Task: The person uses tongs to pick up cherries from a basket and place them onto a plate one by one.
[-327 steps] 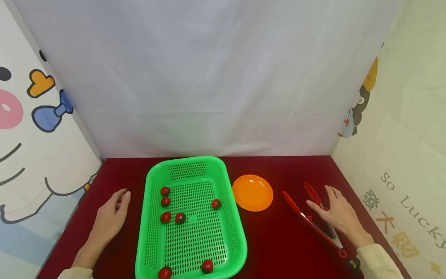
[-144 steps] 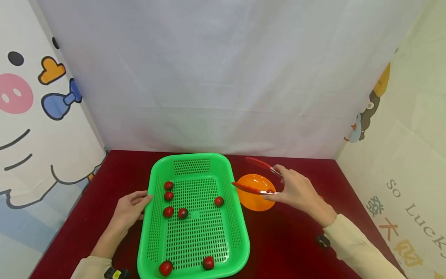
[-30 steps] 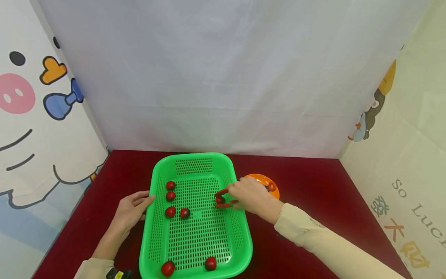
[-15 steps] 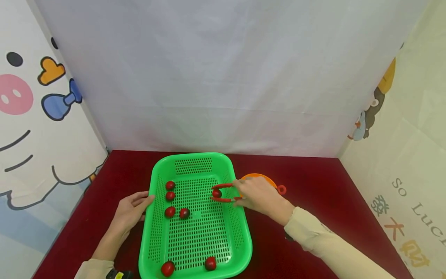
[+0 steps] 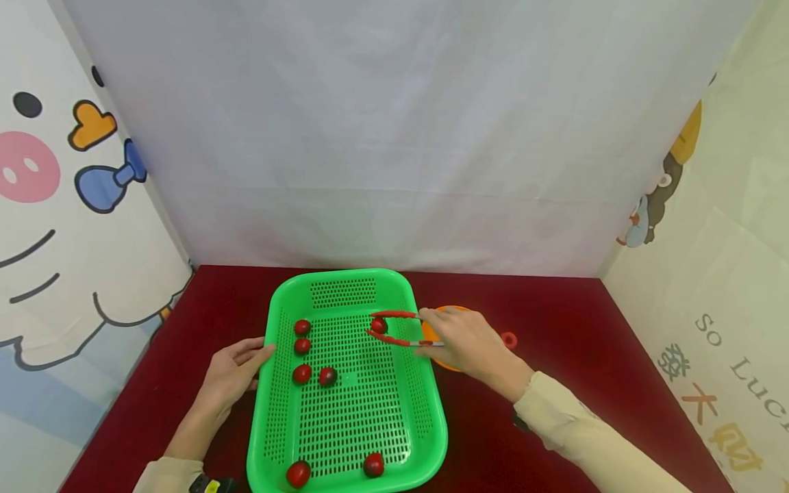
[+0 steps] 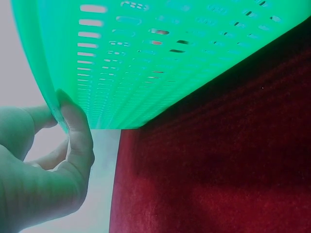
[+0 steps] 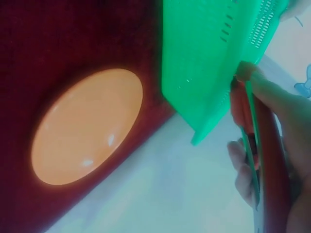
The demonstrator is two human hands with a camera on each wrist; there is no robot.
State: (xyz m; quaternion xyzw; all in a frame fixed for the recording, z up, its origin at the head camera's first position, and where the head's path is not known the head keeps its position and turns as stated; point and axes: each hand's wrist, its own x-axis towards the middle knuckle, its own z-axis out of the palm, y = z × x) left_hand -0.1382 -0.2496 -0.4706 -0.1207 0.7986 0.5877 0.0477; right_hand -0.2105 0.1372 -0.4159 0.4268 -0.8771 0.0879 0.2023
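Note:
A green perforated basket (image 5: 354, 421) stands on the dark red table, with several small round red fruits (image 5: 328, 376) in it. My left hand (image 5: 227, 373) pinches the basket's left rim between thumb and fingers, as the left wrist view shows. In my right hand (image 5: 471, 342) are red-tipped metal tongs (image 5: 394, 340), gripped around both arms. Between the tong tips sits one red fruit (image 5: 379, 326), over the right part of the basket. The right hand overlaps an orange plate (image 7: 87, 126), which holds nothing in the right wrist view.
The plate lies just right of the basket. A white cloth backdrop (image 5: 382, 171) hangs behind the table (image 5: 555, 342), and printed cloths flank it left and right. The basket's right wall (image 5: 425, 404) stands between the fruits and the plate.
The right hand has drawn back to the right and slightly away, while the fruit between the tong tips has moved up and left in view. The left hand stays on the rim.

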